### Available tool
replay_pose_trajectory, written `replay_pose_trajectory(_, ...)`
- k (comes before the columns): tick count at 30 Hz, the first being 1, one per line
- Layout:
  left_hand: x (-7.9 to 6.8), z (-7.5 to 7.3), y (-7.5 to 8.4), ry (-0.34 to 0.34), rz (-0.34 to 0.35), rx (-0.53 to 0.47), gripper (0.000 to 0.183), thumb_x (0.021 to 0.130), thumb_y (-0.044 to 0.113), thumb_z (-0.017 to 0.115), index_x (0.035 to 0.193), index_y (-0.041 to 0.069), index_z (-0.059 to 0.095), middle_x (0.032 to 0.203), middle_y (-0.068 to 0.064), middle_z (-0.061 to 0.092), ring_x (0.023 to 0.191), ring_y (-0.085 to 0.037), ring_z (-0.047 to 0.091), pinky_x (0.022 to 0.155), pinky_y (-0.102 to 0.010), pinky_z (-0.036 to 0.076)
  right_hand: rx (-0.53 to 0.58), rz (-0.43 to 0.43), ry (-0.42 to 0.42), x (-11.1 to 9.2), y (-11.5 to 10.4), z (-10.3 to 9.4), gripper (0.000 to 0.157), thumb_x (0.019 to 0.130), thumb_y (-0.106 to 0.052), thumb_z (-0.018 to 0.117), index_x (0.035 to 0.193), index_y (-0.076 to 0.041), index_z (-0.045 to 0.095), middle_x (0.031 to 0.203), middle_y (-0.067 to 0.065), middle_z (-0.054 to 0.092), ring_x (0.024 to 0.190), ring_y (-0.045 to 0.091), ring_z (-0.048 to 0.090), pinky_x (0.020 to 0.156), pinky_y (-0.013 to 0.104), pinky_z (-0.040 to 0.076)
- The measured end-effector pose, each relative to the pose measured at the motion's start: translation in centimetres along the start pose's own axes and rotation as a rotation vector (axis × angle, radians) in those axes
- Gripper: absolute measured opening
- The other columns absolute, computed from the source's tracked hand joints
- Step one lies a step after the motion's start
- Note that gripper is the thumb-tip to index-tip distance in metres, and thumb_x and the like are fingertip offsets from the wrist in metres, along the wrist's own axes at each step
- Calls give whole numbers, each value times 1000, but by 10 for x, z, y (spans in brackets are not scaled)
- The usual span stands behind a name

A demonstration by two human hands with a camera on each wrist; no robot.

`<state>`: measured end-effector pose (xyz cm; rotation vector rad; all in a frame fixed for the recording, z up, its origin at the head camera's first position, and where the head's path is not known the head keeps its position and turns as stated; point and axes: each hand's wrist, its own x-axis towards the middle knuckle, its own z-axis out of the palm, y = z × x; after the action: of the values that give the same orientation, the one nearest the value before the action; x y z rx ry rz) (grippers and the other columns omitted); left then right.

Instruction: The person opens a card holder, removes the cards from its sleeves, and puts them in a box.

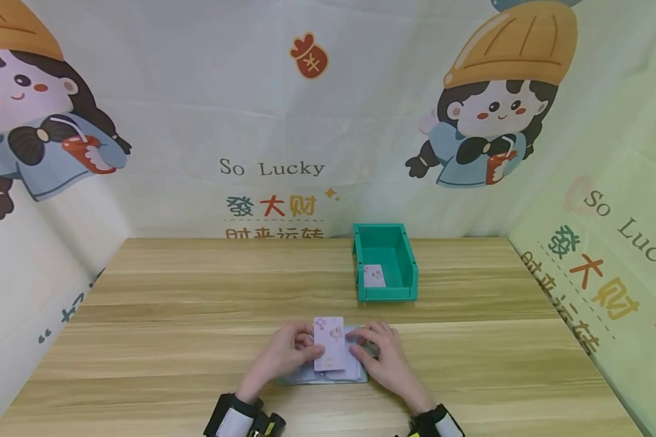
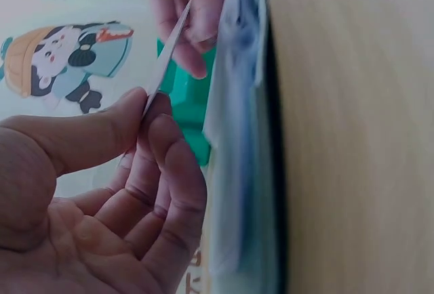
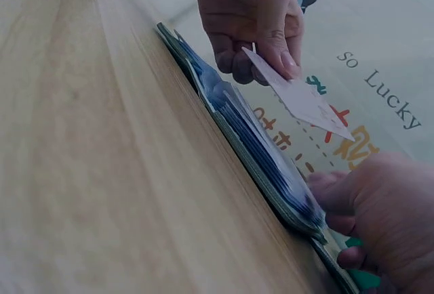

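Note:
My left hand [image 1: 284, 353] pinches a pale pink printed card [image 1: 329, 343] between thumb and fingers. In the left wrist view the card [image 2: 166, 64] appears edge-on, tilted above a card holder. That card holder [image 1: 300, 377] is a light blue-green booklet lying spread on the table, with a stack of clear sleeves [image 3: 261, 141] on its right part. My right hand [image 1: 385, 358] is at the holder's right side, thumb and forefinger apart, fingertips right at the sleeves' edge. The held card hides part of the holder in the head view.
Behind the holder, slightly right, stands a green plastic bin [image 1: 388, 295] with another pink card [image 1: 374, 276] inside. The wood-grain table [image 1: 186, 303] meets a printed cloth backdrop [image 1: 186, 121] at its back edge, and cloth also hangs at both sides.

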<state>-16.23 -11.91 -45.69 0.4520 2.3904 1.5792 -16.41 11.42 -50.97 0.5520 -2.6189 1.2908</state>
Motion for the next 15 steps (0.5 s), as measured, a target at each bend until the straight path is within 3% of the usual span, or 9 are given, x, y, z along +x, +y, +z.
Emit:
replay_pose_trajectory(2,1,4,-1,-4,14,0,22,88,1,71,103,-10,59,75,-11,67,62,-4,52,55,-17,41,43,-21,22,0,1,0,10,94,-14,67,97,-19,76,89,-12,65,94,8,52,88,34,33)
replay_pose_trajectory(8,2,12,-1,7,22,4,21,88,2,72,101,-9,60,75,-10,68,62,-4,52,55,-17,40,99,-37,31,0,3,-2,26,102,-17,56,84,-17,75,85,-11,67,95,8,54,88,31,34)
replay_pose_trajectory(15,4,15,-3,-7,19,45,22,89,4,72,103,-8,60,75,-10,69,64,-4,53,57,-17,39,70,-23,-31,0,1,-2,16,93,-27,71,78,-23,72,78,-16,64,85,3,50,87,33,29)
